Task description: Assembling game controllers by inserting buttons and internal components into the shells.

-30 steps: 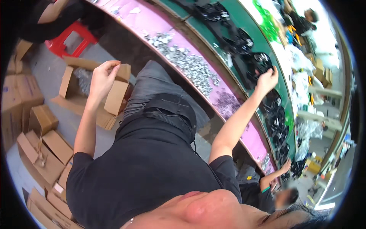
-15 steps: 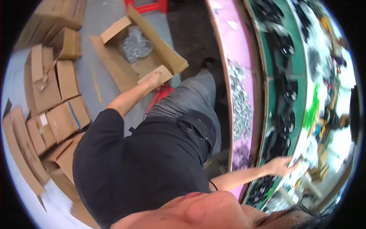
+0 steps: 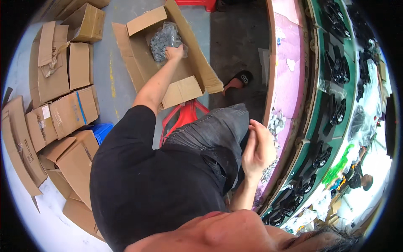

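My left hand (image 3: 175,53) reaches into an open cardboard box (image 3: 184,87) on the floor. Its fingers are closed on the gathered edge of a clear plastic bag (image 3: 161,45) filled with small grey parts. My right hand (image 3: 259,148) hovers at the near edge of the pink-topped bench (image 3: 289,80), fingers loosely extended and nothing visible in them. Beyond that hand, loose small grey pieces (image 3: 276,122) lie on the pink surface, partly hidden by it.
A red plastic stool (image 3: 184,117) stands beside my legs. Cardboard boxes (image 3: 69,115) are stacked on the left, near a blue bin (image 3: 102,132). At right, a green conveyor (image 3: 312,145) carries black parts (image 3: 337,69); another person (image 3: 361,178) is farther right.
My left hand has moved from the box flap into the box and taken hold of the bag. My right hand has drawn back from over the green conveyor to the pink bench's edge.
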Available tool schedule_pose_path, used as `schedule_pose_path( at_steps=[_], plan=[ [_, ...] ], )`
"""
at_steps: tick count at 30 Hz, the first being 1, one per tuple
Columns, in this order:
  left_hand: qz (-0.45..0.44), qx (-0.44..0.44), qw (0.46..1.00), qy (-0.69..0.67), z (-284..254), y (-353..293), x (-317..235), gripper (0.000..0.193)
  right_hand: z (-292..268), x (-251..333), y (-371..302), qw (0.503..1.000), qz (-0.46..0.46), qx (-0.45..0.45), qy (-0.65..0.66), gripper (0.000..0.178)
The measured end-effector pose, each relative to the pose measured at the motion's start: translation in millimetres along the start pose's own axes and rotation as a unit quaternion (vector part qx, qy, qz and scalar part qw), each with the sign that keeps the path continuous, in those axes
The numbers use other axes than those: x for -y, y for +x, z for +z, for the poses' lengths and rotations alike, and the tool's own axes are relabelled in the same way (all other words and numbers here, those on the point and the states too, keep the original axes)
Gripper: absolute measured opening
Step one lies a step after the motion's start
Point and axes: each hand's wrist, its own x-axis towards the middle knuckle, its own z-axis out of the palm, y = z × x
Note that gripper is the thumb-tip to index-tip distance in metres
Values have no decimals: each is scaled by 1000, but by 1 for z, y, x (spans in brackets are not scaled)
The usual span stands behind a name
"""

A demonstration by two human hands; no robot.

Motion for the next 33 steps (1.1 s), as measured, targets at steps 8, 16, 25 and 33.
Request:
schedule_pose_path(
  at_steps=[8,16,25,33],
  plan=[
    [138,123,982,-44,-55,40,20,31,103,-43,49,980,115,127,97,25],
    [236,232,928,-172,-214,-3,-1,38,250,-12,91,978,66,174,96,76],
    [377,272,864,-192,-321,-112,-4,26,291,22,121,921,298,168,188,108],
    [317,255,884,-231,-340,-147,-11,38,289,-31,62,846,424,201,254,142]
  ],
)
